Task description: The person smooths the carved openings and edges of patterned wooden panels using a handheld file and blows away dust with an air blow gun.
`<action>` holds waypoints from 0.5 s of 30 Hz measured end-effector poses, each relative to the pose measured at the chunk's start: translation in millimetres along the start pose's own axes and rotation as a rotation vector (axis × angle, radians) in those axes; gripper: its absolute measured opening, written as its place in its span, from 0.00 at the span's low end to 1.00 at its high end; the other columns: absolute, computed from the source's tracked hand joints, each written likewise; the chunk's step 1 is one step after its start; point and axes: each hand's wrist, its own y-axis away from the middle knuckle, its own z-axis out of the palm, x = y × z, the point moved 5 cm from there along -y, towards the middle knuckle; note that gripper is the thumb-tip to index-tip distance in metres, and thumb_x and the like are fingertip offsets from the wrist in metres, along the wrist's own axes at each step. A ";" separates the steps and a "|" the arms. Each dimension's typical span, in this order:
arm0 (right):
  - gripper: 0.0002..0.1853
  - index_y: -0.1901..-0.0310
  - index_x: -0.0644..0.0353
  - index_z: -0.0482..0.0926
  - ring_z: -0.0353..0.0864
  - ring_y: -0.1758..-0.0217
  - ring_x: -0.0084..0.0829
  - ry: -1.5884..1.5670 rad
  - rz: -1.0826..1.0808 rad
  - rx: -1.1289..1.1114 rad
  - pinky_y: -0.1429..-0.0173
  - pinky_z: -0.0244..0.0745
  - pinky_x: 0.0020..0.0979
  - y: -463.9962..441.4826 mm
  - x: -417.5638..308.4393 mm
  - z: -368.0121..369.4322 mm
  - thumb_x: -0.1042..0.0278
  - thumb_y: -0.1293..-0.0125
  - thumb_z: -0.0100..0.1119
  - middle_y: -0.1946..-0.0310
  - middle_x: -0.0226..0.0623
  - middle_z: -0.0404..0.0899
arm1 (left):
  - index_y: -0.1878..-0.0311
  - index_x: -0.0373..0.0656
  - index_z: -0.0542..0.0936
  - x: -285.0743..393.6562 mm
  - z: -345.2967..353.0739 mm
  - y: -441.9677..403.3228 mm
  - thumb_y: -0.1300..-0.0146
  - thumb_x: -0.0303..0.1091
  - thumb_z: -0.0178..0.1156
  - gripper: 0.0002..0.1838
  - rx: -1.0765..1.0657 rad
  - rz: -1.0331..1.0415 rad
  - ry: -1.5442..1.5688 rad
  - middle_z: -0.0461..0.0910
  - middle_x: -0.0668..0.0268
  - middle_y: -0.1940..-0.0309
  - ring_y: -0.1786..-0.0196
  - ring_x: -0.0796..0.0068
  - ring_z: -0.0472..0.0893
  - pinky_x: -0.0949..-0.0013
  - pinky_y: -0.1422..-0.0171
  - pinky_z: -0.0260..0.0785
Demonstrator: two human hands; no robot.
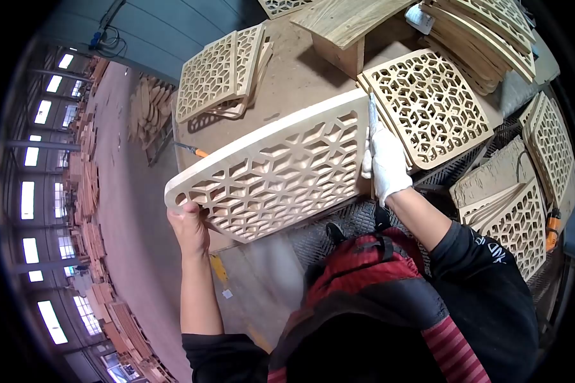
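Observation:
A wooden lattice panel (275, 182), cut through in a diamond pattern, is held tilted up on edge before me. My left hand (190, 231), bare, is closed on its lower left corner, with the thumb on the near face. My right hand (388, 159) wears a white glove and is closed round a slim grey tool (372, 112). That tool points upward along the panel's right edge; its exact kind is not clear. The glove hides most of its lower part.
Lattice panels (431, 105) lie stacked to the right, and others (220, 73) at the back left. A wooden stand (348, 25) is at the back. Curved wooden pieces (473, 48) are piled at back right. An orange-handled tool (200, 152) lies behind the panel.

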 end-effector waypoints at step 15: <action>0.16 0.60 0.55 0.73 0.65 0.88 0.18 -0.046 -0.048 -0.105 0.87 0.59 0.21 -38.2 -22.1 20.2 0.53 0.23 0.42 0.79 0.27 0.73 | 0.39 0.37 0.70 -6.1 16.3 0.2 0.43 0.53 0.70 0.37 0.091 0.002 0.150 0.78 0.64 0.46 0.45 0.72 0.79 0.67 0.39 0.72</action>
